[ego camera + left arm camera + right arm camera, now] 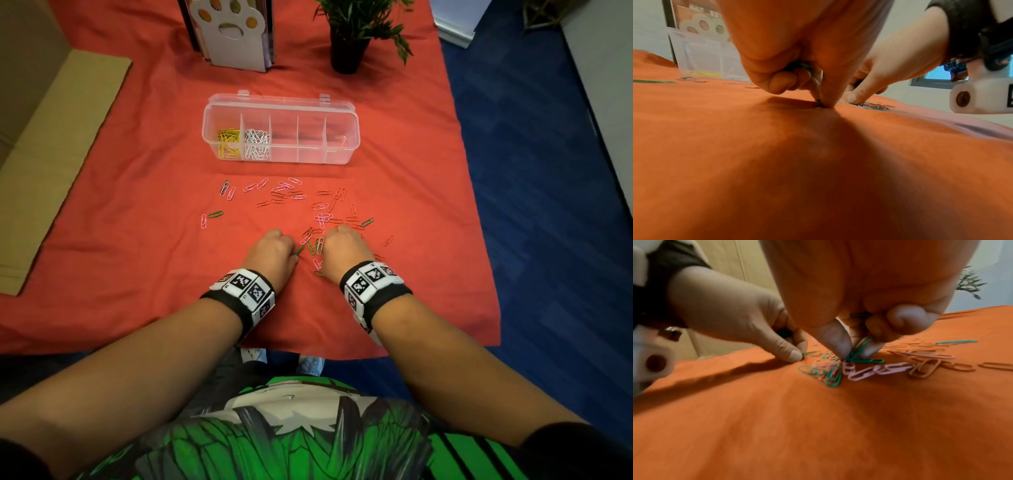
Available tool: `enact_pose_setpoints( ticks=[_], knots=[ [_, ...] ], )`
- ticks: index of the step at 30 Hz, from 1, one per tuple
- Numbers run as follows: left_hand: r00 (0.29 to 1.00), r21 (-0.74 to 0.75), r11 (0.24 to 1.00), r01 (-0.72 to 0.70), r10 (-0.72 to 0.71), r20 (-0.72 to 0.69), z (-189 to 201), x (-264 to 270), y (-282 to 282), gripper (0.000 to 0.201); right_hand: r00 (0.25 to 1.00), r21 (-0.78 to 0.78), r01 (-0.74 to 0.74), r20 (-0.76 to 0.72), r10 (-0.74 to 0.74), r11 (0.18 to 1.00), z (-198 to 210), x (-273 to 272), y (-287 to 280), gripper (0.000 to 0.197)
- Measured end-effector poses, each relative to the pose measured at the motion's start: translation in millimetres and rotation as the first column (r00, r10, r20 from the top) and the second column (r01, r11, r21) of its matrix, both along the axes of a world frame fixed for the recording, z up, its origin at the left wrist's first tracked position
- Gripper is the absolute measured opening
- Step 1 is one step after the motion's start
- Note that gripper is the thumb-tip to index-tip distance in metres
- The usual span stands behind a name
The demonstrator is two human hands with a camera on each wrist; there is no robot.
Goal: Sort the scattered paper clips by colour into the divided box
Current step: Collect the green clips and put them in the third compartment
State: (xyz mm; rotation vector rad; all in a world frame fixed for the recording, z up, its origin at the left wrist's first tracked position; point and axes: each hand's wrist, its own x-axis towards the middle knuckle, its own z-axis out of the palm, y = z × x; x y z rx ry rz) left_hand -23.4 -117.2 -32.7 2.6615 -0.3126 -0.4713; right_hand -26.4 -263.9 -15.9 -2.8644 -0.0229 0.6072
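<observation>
Pink, orange and green paper clips [291,195] lie scattered on the red cloth in front of a clear divided box [281,135]. Yellow clips [228,142] fill its leftmost compartment and white clips [257,144] the one beside it. My left hand [274,251] is down on the cloth, thumb and forefinger pinching a green clip [812,353], with more green clips tucked in its palm [797,65]. My right hand [344,248] pinches a green clip [858,350] out of a mixed heap [838,369], its other fingers curled.
A paw-print stand [233,31] and a potted plant [352,34] stand behind the box. Flat cardboard [51,154] lies along the left side. The cloth's right edge [479,205] meets blue carpet [548,205].
</observation>
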Motion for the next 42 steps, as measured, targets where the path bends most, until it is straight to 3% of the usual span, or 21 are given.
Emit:
enact_pose_setpoints(
  ticks=[2,3,6,8,11,13,16,18,19,20,21,23,25,27,29,32,35,37,39,41,42],
  knots=[
    [0.999,-0.047,0.998,-0.050,0.049,-0.024,0.2,0.5,0.0,0.017,0.992,0.130,0.110,-0.077,-0.100,0.985,-0.9,7.2,-6.8,0.009],
    [0.996,-0.089,0.992,-0.087,0.084,-0.036,1.4,1.3,0.5,0.015,0.973,0.227,0.218,-0.125,-0.194,0.949,-2.3,9.7,-11.8,0.013],
    [0.977,-0.238,0.950,-0.202,0.179,-0.113,6.5,6.5,5.4,0.003,0.850,0.535,0.527,-0.315,-0.423,0.660,-6.9,11.1,-28.3,0.029],
    [0.948,-0.351,0.889,-0.294,0.224,-0.227,8.4,9.0,7.7,0.014,0.773,0.634,0.626,-0.426,-0.469,0.455,-4.1,8.3,-36.0,0.031],
    [0.792,-0.557,0.593,-0.582,0.259,-0.553,12.7,9.5,7.2,0.022,0.661,0.695,0.712,-0.616,-0.429,0.099,5.7,6.0,-43.3,0.028],
    [0.653,-0.553,0.399,-0.731,0.174,-0.737,19.1,10.1,5.5,0.025,0.600,0.667,0.735,-0.723,-0.343,-0.120,10.5,5.6,-46.7,0.026],
    [0.500,-0.479,0.228,-0.848,0.043,-0.865,29.6,11.7,6.2,0.026,0.579,0.636,0.741,-0.768,-0.272,-0.218,12.9,3.9,-47.3,0.030],
    [0.450,-0.442,0.165,-0.882,0.014,-0.893,31.8,12.9,5.5,0.025,0.600,0.660,0.738,-0.737,-0.311,-0.140,12.4,4.6,-45.4,0.026],
    [0.454,-0.443,0.172,-0.880,0.025,-0.891,31.0,13.8,3.3,0.025,0.628,0.679,0.734,-0.690,-0.359,-0.021,10.5,5.2,-44.3,0.023],
    [0.475,-0.454,0.216,-0.865,0.060,-0.878,30.3,14.2,-0.5,0.025,0.675,0.681,0.715,-0.615,-0.407,0.157,8.2,5.9,-43.6,0.022],
    [0.520,-0.470,0.292,-0.833,0.123,-0.845,27.8,14.5,-4.3,0.025,0.746,0.647,0.660,-0.504,-0.436,0.381,5.2,6.4,-43.1,0.022],
    [0.703,-0.498,0.549,-0.671,0.258,-0.662,20.6,14.5,-10.6,0.018,0.905,0.480,0.425,-0.232,-0.356,0.768,-0.5,5.4,-42.0,0.020],
    [0.904,-0.449,0.811,-0.375,0.212,-0.371,13.8,13.9,-13.0,0.011,0.980,0.297,0.196,-0.043,-0.192,0.934,-5.6,-0.6,-37.9,0.007],
    [0.992,-0.257,0.964,-0.073,0.044,-0.119,9.2,11.8,-13.4,0.024,0.997,0.148,0.039,0.062,-0.049,0.988,-10.5,-6.2,-33.7,0.016],
    [0.993,-0.098,0.988,0.115,-0.113,0.029,5.5,10.0,-13.7,0.029,0.990,0.017,-0.067,0.126,0.064,0.998,-11.6,-8.2,-28.8,0.025],
    [0.985,-0.068,0.985,0.158,-0.153,0.078,-1.1,7.3,-11.3,0.027,0.968,-0.126,-0.152,0.182,0.174,0.980,-10.3,-10.4,-21.3,0.027],
    [0.985,-0.038,0.988,0.147,-0.143,0.095,-6.4,6.3,-9.1,0.021,0.972,-0.148,-0.143,0.168,0.167,0.979,-11.6,-13.1,-16.9,0.028],
    [0.990,-0.058,0.993,0.106,-0.100,0.096,-6.3,6.1,-8.5,0.019,0.990,-0.058,-0.079,0.115,0.086,0.995,-14.0,-8.3,-19.0,0.026],
    [0.999,-0.137,0.991,-0.001,0.007,0.048,-4.7,7.9,-7.5,0.015,0.998,0.162,0.054,0.031,-0.059,0.985,-14.6,-1.2,-23.6,0.013],
    [0.976,-0.291,0.935,-0.203,0.169,-0.140,-1.1,10.1,-6.1,0.009,0.964,0.428,0.265,-0.099,-0.246,0.864,-13.7,3.9,-29.1,0.016],
    [0.911,-0.416,0.827,-0.378,0.253,-0.325,3.2,10.7,-5.3,0.010,0.924,0.551,0.378,-0.179,-0.337,0.744,-11.6,3.5,-30.8,0.022]
  ],
)
